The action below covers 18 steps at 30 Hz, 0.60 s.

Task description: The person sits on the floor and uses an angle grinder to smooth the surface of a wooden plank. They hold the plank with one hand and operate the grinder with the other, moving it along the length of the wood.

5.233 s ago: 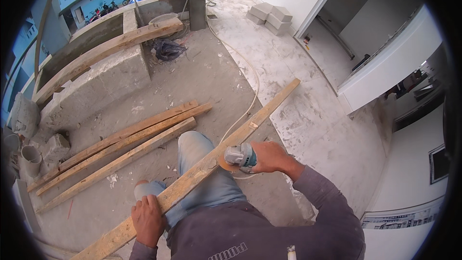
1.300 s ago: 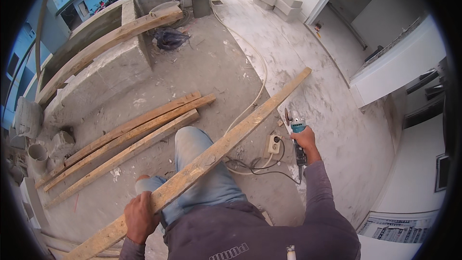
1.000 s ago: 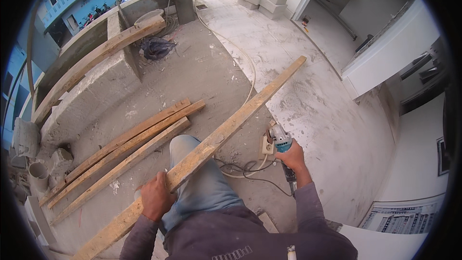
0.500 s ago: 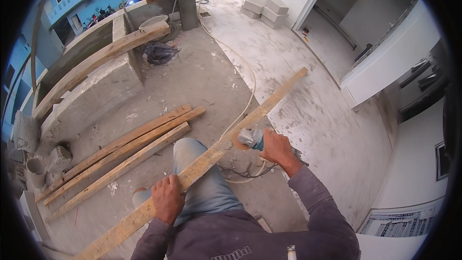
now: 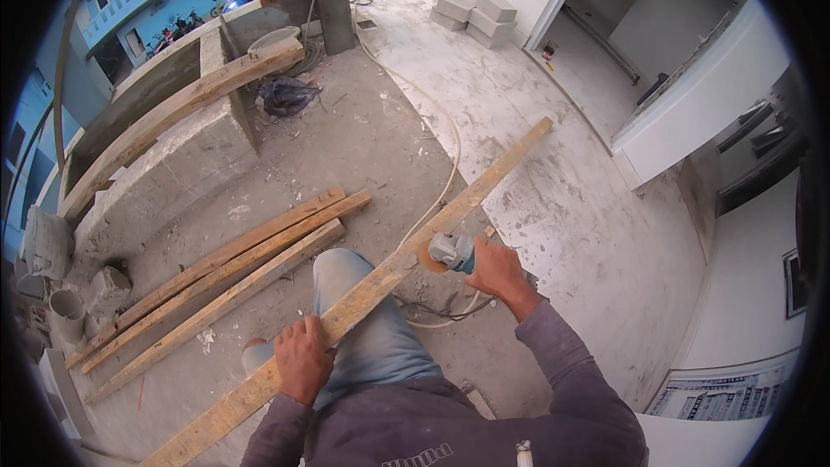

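Observation:
A long wooden plank runs slantwise from the lower left to the upper right, across my bent leg. My left hand is closed over the plank, gripping it near my thigh. In my right hand is an angle grinder, its body grey and teal, held with the fingers wrapped round it. The grinder's orange-brown disc is at the plank's right-hand edge; whether it touches the wood, I cannot tell. Part of the grinder's rear is hidden behind my hand.
Several wooden beams lie on the rough concrete floor at the left. A pale cable loops behind the plank, with dark cords near the grinder. Grey blocks are stacked by the far wall. A thick timber rests over a concrete ledge.
Almost everything holds its place. The plank and my left hand have shifted very slightly, and the grinder has moved a touch lower along the plank's edge.

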Tool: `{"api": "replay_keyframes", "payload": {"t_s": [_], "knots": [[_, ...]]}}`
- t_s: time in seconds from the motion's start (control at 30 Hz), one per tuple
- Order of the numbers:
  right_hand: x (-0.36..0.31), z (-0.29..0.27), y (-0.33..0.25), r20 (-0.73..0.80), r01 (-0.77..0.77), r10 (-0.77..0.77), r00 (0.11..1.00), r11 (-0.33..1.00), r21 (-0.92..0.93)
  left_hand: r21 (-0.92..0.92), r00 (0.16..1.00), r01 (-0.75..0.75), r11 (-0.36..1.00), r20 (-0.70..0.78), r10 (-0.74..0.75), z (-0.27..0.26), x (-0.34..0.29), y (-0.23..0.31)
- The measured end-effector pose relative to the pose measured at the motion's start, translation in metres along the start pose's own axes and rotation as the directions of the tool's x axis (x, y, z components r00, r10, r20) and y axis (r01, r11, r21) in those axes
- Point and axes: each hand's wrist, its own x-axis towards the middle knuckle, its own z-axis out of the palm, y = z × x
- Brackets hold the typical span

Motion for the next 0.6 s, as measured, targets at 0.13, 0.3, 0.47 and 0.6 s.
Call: {"api": "replay_keyframes", "payload": {"t_s": [0.13,0.3,0.47,0.6], "knots": [[0.002,-0.001,0.001,-0.013,0.006,-0.006,1.000,1.000,-0.013,-0.008,1.000,-0.003,1.000,-0.003,0.003,0.001,0.000,0.000],[0.001,-0.006,-0.001,-0.005,-0.019,0.019,1.000,1.000,-0.024,-0.030,1.000,0.009,1.000,-0.001,-0.009,0.004,0.001,0.000],[0.015,0.009,0.022,-0.039,-0.202,0.202,0.979,0.979,0.013,-0.013,0.999,0.011,1.000,0.039,-0.010,-0.001,0.001,-0.001],[0.003,0.023,0.038,-0.030,-0.364,0.378,0.925,0.909,0.203,-0.096,0.985,0.055,0.994,0.170,-0.038,-0.025,-0.012,-0.023]]}}
